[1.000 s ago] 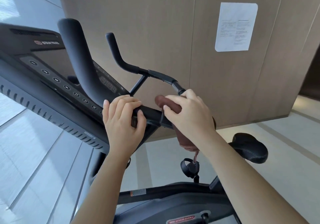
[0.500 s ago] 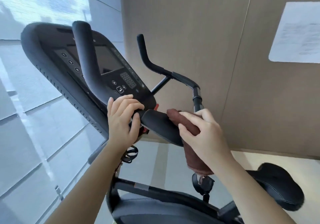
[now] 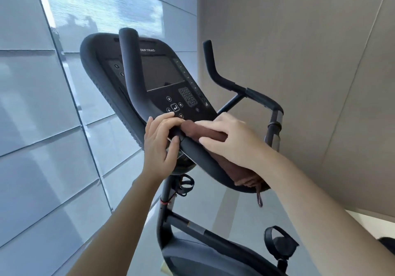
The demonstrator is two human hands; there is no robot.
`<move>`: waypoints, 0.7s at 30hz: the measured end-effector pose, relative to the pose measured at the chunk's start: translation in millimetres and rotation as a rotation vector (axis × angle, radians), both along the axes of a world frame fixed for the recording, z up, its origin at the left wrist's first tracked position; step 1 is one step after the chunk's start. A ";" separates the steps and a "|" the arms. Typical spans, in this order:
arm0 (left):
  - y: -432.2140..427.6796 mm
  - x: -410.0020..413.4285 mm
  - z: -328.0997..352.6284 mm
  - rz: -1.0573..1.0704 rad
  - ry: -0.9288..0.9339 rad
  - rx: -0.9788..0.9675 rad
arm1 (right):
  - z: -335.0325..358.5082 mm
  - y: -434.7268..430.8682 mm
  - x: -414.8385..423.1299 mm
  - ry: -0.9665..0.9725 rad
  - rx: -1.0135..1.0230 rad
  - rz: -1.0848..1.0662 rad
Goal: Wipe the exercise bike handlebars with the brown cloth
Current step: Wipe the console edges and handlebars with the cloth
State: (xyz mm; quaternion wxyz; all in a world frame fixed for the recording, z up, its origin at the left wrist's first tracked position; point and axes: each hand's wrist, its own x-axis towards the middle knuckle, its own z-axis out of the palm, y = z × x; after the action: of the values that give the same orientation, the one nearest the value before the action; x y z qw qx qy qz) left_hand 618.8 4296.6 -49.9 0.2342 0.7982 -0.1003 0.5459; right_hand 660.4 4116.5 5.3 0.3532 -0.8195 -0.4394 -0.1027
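The handlebars are gripped beside the console by the left hand, apparently for steadiness, while the brown cloth is draped over them and clutched by the right hand for wiping.

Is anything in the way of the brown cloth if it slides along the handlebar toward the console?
Yes: the left hand grips the handlebar just beside the brown cloth, on the console side. The right hand holds the cloth against the bar.
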 end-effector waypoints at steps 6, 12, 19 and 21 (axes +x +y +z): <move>1.9 -0.8 2.1 0.006 0.000 0.027 | -18.5 -43.7 9.0 -0.027 0.026 0.068; 0.3 -4.4 3.5 0.029 0.077 0.001 | -15.4 -69.8 25.2 -0.009 -0.008 0.216; -12.1 -19.1 6.7 0.101 0.191 -0.122 | 9.2 -11.0 55.7 0.064 -0.067 0.490; -18.9 -25.6 6.4 0.157 0.210 -0.161 | 5.1 -9.1 61.2 0.082 -0.126 0.564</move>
State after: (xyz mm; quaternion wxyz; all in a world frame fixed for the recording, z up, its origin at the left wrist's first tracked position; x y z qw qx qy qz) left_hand 593.2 4277.7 -43.5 0.2633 0.8350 0.0319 0.4821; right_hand 721.6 4107.4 10.4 0.3338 -0.6886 -0.6409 0.0602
